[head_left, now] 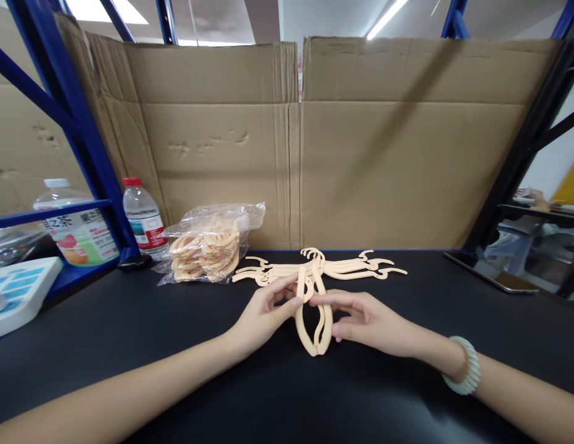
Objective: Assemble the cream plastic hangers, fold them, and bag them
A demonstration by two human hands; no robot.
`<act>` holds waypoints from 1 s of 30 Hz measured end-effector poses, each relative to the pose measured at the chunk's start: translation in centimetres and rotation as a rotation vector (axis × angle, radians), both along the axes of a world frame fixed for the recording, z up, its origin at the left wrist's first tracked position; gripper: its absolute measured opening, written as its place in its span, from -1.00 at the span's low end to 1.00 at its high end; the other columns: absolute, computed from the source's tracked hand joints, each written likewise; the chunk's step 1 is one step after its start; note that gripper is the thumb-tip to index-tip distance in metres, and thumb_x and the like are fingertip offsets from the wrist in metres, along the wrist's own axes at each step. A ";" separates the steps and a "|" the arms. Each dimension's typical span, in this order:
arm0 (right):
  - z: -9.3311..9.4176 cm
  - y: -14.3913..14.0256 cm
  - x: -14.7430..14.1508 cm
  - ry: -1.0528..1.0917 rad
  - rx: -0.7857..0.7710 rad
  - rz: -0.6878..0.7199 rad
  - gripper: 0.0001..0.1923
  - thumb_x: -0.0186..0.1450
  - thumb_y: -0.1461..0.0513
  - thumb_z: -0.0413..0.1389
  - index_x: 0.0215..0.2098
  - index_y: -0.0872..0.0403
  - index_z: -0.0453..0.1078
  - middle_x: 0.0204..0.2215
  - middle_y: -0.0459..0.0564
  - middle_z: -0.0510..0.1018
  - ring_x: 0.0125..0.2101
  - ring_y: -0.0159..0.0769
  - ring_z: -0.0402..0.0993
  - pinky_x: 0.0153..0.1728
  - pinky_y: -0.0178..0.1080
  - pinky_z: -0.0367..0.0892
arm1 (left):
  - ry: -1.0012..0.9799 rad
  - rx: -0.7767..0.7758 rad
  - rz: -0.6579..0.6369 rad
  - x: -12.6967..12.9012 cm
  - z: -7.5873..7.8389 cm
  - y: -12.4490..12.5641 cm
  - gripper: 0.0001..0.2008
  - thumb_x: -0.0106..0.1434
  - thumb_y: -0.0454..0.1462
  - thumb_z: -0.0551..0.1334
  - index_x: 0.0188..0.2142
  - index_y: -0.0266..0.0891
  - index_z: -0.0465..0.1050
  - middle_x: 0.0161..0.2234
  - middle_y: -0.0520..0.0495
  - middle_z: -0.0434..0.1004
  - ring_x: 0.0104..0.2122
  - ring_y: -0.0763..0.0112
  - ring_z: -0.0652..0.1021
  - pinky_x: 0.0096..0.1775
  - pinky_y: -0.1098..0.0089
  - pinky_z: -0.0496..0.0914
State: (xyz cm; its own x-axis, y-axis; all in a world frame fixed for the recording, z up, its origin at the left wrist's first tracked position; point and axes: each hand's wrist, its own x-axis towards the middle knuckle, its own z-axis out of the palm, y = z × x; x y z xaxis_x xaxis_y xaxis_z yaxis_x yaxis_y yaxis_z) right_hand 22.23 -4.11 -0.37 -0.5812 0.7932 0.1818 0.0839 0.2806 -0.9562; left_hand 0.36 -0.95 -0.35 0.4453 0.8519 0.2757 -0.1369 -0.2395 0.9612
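Note:
Above the front middle of the black table I hold a beige folding clothes hanger (327, 333), its two arms hanging downward and nearly meeting at the bottom. My left hand (263, 308) pinches the left arm between thumb and fingers. On the other side, my right hand (367, 317) is closed on the right arm, index finger reaching across near the middle. Just behind lie several more beige hangers (351, 268), spread out with their hooked ends pointing left and right. The held hanger overlaps them in the view, so its upper end is hard to separate.
A clear plastic bag (206, 246) of beige hanger pieces stands at the back left, beside a red-capped bottle (145, 219). A phone-like flat device (490, 271) lies at the right. Cardboard (222, 148) walls the back; blue posts (78, 135) frame the left.

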 end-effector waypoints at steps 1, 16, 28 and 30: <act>0.1 -0.1 -0.1 -0.003 0.007 0.022 -0.50 0.23 0.18 0.19 0.13 0.03 0.30 0.02 0.07 0.36 -0.06 -0.24 0.38 -0.08 -0.17 0.38 | 0.009 -0.019 -0.017 0.0 0.0 0.0 -0.55 0.10 -0.22 0.36 0.01 -0.20 0.47 -0.19 -0.12 0.52 -0.27 0.34 0.51 -0.18 0.34 0.44; 0.2 -0.3 0.5 -0.331 0.371 -0.018 -0.79 0.33 0.20 0.07 -0.06 0.02 0.25 -0.14 -0.04 0.40 -0.11 -0.28 0.33 0.01 -0.14 0.27 | 0.148 0.015 0.162 -0.2 -0.6 0.2 -0.59 0.05 -0.22 0.34 -0.10 -0.26 0.38 -0.42 -0.04 0.51 -0.38 0.31 0.56 -0.29 0.36 0.41; -0.7 0.8 2.2 -0.590 0.524 -0.006 -0.36 0.36 0.14 0.02 0.34 0.01 -0.08 0.29 0.11 0.08 0.27 -0.12 -0.03 0.24 0.06 -0.05 | 0.524 0.368 0.205 -1.1 -1.1 0.3 -0.65 -0.06 -0.53 -0.04 -0.39 -0.21 0.41 -0.35 -0.03 0.53 -0.29 0.30 0.50 -0.21 0.35 0.32; -0.8 0.9 2.3 -0.634 0.521 -0.014 -0.37 0.37 0.12 0.00 0.34 0.03 -0.08 0.30 0.11 0.07 0.28 -0.12 -0.07 0.25 0.06 -0.06 | 0.567 0.424 0.212 -1.1 -1.2 0.2 -0.63 -0.11 -0.56 -0.04 -0.40 -0.20 0.39 -0.30 -0.04 0.54 -0.23 0.29 0.51 -0.15 0.32 0.32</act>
